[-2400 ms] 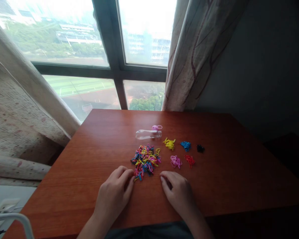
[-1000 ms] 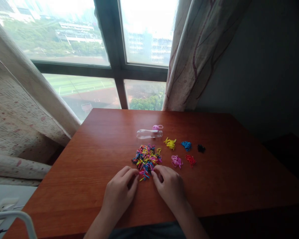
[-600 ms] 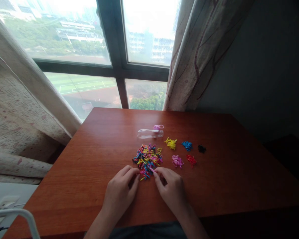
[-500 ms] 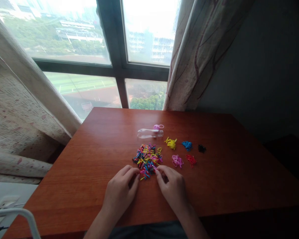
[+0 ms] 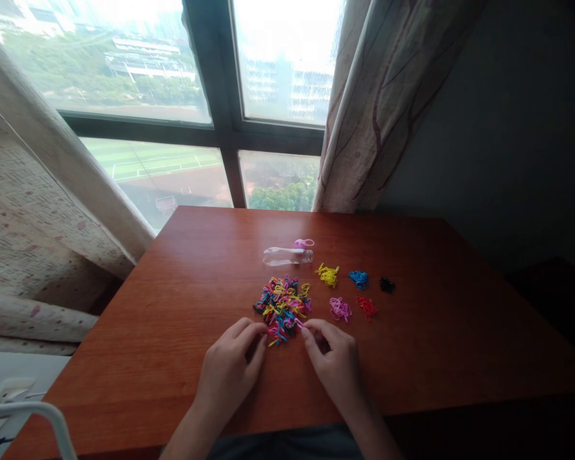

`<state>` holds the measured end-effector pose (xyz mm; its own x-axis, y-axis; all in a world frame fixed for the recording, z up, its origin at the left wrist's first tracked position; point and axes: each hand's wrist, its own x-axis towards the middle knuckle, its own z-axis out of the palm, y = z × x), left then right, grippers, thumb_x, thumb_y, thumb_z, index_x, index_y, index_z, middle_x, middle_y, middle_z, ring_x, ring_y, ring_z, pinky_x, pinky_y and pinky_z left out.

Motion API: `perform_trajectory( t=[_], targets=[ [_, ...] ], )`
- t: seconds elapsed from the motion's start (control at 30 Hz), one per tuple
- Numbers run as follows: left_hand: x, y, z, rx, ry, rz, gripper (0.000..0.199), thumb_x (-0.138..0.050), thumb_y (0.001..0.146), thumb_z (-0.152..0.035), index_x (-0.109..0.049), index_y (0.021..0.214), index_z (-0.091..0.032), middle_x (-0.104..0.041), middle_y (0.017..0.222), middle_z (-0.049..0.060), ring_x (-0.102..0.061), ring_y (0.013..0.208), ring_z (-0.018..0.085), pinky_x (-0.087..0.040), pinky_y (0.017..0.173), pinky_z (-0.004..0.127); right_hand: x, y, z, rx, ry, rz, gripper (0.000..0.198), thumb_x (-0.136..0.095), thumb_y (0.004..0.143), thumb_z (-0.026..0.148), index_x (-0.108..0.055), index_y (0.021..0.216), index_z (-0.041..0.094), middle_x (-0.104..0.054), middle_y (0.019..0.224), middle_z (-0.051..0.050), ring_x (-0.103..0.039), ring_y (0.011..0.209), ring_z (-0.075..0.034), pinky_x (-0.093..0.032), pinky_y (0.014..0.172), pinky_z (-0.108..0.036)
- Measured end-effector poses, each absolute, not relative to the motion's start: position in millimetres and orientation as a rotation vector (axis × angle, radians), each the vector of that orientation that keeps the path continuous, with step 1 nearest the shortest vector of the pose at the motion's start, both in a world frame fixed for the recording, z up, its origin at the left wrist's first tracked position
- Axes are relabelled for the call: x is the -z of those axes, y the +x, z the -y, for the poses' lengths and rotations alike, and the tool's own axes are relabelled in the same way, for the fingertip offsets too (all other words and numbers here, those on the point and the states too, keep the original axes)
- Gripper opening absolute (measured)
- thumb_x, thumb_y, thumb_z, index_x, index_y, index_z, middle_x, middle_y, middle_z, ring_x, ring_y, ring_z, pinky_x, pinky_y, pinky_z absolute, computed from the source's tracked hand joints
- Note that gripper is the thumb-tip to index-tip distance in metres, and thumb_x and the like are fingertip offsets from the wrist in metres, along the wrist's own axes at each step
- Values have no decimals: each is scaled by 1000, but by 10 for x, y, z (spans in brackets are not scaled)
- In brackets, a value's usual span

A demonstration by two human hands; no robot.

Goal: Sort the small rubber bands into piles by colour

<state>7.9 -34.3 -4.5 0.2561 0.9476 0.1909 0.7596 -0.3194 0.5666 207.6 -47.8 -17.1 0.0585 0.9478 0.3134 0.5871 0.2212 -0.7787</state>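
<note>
where mixed bands [image 5: 282,300] lie, right fingers [image 5: 315,325] pinch pink band [image 5: 299,323]

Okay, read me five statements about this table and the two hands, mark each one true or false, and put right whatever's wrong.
1. The right hand pinches a pink band. True.
2. The clear bottle lies on its side beyond the mixed pile. True.
3. The mixed pile is inside the bottle. False: it lies loose on the table.
4. The blue pile lies between the yellow pile and the black pile. True.
5. Both hands are at the black pile. False: the left hand and the right hand are at the near side of the mixed pile.
</note>
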Motion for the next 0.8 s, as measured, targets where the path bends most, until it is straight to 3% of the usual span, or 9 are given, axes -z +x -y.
perform_trajectory(
  t=[0.33, 0.8],
  targets=[
    [70, 66, 333, -729, 2166, -1548, 15, -51, 93, -28, -65, 93, -24, -67, 88, 2, -66, 81, 17, -49, 67, 24, 205, 2214, 496, -416, -1540, 1641, 20, -52, 94, 27, -69, 85, 21, -71, 75, -2, -65, 62, -15, -47, 60, -23],
    [87, 57, 334, -737, 2188, -1552, 14, -50, 93, -28, -64, 94, -24, -68, 88, 1, -66, 79, 17, -49, 67, 25, 310, 2791, 413, -189, -1782, 1537, 30, -52, 94, 42, -71, 88, 19, -74, 76, -7, -70, 64, -20, -50, 60, -27]
  ],
)
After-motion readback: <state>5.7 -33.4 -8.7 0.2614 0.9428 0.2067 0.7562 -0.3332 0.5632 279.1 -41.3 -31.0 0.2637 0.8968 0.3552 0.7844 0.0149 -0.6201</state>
